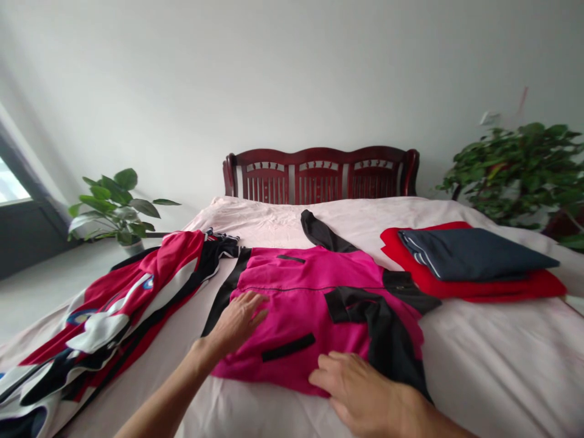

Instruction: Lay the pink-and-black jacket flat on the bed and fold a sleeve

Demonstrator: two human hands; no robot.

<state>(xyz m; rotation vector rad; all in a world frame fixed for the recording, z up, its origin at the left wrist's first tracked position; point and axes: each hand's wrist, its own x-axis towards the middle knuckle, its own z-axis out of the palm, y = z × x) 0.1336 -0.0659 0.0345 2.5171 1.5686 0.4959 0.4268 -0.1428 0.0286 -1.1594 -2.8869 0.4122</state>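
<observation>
A magenta jacket with black trim [314,304] lies spread on the pale pink bed [493,359], its black hood pointing toward the headboard. My left hand [237,319] rests flat on the jacket's left side, fingers apart. Near the lower hem, my right hand [360,389] presses flat beside the folded-in black sleeve [387,334]. Neither hand grips anything.
A heap of red, white and black garments [118,316] lies at the bed's left. At the right sits a folded stack, dark navy cloth [469,252] on red cloth [493,286]. A dark wooden headboard [319,173] stands behind, with potted plants on the left [116,207] and right [520,170].
</observation>
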